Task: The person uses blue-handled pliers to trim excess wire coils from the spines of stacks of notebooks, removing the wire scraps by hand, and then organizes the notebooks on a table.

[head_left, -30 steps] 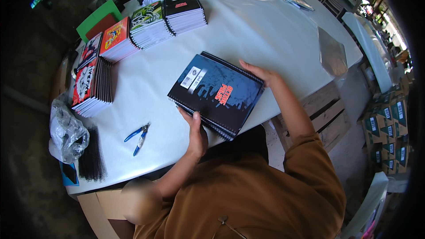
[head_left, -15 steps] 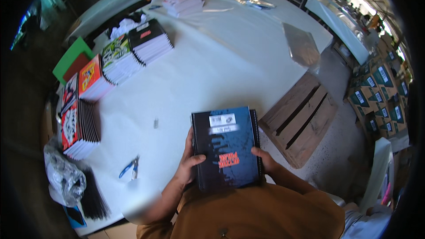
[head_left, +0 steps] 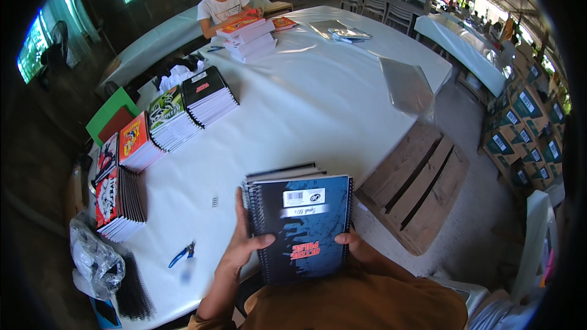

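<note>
Both my hands grip a small stack of spiral notebooks (head_left: 315, 223) close to my body, at the table's near edge. The top one has a dark blue and black cover with white labels and red lettering, and a coil runs down its left side. More notebooks show behind it, jutting out past its far edge. My left hand (head_left: 244, 245) wraps the left side, thumb on the cover. On the right side, my right hand (head_left: 353, 245) presses its thumb on the edge; its other fingers are hidden underneath.
Piles of spiral notebooks (head_left: 174, 113) line the table's left side. Blue-handled cutters (head_left: 181, 255), a short loose coil (head_left: 214, 201), black coils (head_left: 136, 290) and a plastic bag (head_left: 96, 256) lie nearer. A wooden pallet (head_left: 413, 189) stands at right. Another person (head_left: 226, 9) sits across the table.
The notebooks in my hands have shifted slightly left and tilted, so the ones behind now stick out at the far edge. My view has tipped upward, showing more of the person opposite.
</note>
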The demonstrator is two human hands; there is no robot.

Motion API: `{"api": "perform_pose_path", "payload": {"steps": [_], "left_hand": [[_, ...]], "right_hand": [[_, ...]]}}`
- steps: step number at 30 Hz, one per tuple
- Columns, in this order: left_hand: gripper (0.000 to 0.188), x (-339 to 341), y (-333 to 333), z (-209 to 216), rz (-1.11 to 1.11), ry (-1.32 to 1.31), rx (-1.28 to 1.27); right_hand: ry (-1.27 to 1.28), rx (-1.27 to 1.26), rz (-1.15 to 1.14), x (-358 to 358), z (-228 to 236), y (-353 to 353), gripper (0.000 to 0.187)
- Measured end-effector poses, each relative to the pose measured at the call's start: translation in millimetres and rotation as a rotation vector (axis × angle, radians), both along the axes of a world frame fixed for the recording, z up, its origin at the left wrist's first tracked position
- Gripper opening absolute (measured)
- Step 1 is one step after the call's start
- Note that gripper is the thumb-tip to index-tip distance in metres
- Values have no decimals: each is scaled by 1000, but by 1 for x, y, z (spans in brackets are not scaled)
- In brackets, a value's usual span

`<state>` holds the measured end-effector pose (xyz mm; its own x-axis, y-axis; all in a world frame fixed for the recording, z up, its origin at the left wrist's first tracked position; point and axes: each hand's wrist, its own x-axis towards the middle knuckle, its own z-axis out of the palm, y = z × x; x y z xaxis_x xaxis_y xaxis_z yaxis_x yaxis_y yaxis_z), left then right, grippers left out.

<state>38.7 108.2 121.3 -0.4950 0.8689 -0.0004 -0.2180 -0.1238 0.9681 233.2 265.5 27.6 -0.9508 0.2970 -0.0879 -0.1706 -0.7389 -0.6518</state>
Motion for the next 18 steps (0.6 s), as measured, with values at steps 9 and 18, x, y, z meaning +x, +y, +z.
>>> {"api": "perform_pose_path", "payload": {"steps": [9, 18], "left_hand": [[124, -66, -41, -40, 106, 291, 23], [158, -37, -9, -52, 330, 328, 209]], "right_hand": [[293, 896, 116, -98, 41, 57, 103], [476, 638, -57, -113, 27, 45, 135]]}}
